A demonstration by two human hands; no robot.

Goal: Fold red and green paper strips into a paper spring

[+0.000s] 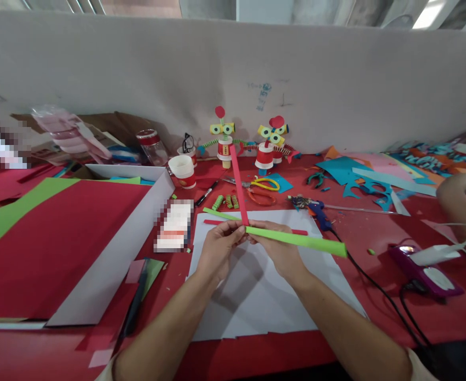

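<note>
My left hand pinches the joined end of a red paper strip and a green paper strip. The red strip points away toward the wall; the green one extends to the right. Close against it, my right hand has its fingers closed on the same joint, partly hidden behind the green strip. Behind the hands, another green strip end and red ends show at both sides; whether they are held or lie on the white sheet I cannot tell. Green folded paper springs lie just beyond.
Paper-cup figures stand by the wall. Scissors, a marker and a glue gun lie around the sheet. A cutter knife and a box with red paper are left. A power strip and another person's arm are right.
</note>
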